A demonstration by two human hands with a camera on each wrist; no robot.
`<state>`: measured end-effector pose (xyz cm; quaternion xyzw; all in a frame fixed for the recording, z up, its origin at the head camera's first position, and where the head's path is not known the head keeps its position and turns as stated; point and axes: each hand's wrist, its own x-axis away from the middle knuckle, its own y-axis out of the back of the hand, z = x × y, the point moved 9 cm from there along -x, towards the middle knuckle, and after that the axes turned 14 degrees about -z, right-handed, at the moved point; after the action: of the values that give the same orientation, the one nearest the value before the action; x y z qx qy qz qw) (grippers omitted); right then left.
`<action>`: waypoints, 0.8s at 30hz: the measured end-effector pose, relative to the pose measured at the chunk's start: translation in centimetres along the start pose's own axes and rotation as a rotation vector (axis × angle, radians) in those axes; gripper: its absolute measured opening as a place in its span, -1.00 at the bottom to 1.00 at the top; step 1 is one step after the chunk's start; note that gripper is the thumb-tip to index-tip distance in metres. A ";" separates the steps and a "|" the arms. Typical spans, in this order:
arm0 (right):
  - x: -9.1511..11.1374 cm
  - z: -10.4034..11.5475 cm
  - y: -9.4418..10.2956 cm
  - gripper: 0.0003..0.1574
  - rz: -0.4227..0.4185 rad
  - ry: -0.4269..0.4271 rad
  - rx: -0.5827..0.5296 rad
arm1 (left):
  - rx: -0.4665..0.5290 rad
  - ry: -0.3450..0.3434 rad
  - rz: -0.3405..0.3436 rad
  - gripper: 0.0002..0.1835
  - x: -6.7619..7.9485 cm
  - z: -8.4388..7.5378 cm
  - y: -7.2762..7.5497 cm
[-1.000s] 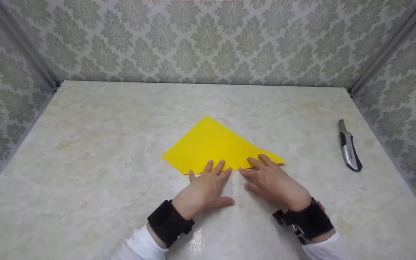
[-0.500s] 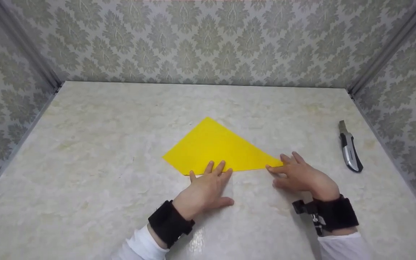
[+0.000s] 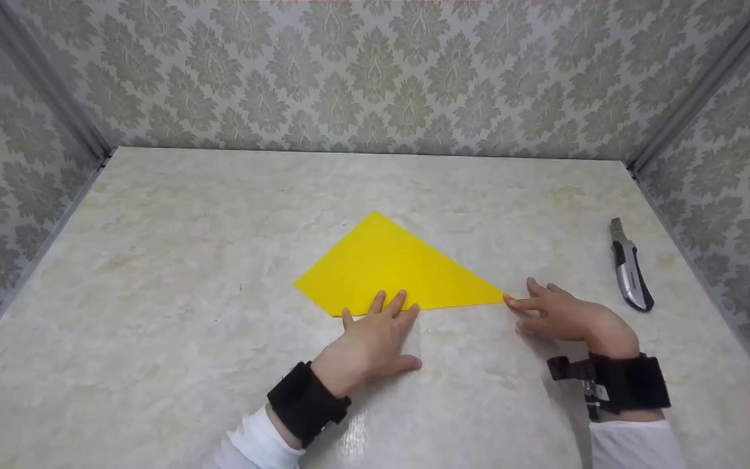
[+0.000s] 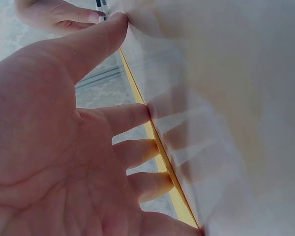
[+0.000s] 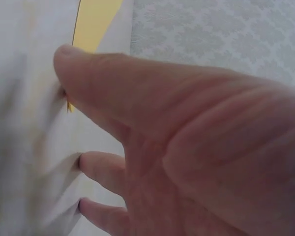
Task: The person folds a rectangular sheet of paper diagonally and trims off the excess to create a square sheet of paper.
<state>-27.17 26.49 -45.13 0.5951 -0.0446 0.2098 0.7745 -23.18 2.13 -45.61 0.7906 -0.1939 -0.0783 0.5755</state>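
A folded sheet of yellow paper [image 3: 388, 260] lies flat on the table, its near edge running nearly straight from left to a pointed right corner. Spread fingers of my left hand [image 3: 372, 342] press on that near edge, left of its middle; the left wrist view shows the fingertips along the thin yellow edge [image 4: 160, 147]. At the pointed right corner, my right hand [image 3: 560, 316] touches the paper with a fingertip, its other fingers spread on the table. In the right wrist view the thumb [image 5: 103, 69] partly covers the yellow tip.
A utility knife [image 3: 631, 270] with a silver and black handle lies at the right of the marbled table [image 3: 153, 260], blade end pointing away. Patterned wall panels [image 3: 375, 78] stand behind and on both sides.
My right hand has slid rightward along the paper's near edge to its right corner. The flap that stuck up there now lies flat. My left hand has stayed in place.
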 end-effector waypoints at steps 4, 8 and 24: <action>0.0 -0.4 0.0 -0.25 0.025 -0.007 -0.031 | 0.008 0.005 0.003 -0.08 0.0 0.0 0.0; 0.1 -0.6 0.0 -0.24 0.039 -0.013 -0.056 | 0.013 0.008 0.003 -0.08 0.0 0.1 0.0; 0.2 -1.4 1.0 -0.23 -0.015 0.010 -0.097 | 0.032 0.003 -0.011 -0.10 0.2 0.0 0.3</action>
<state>-27.59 28.06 -44.57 0.5563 -0.0467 0.2046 0.8041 -23.07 1.97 -45.34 0.8008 -0.1900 -0.0770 0.5627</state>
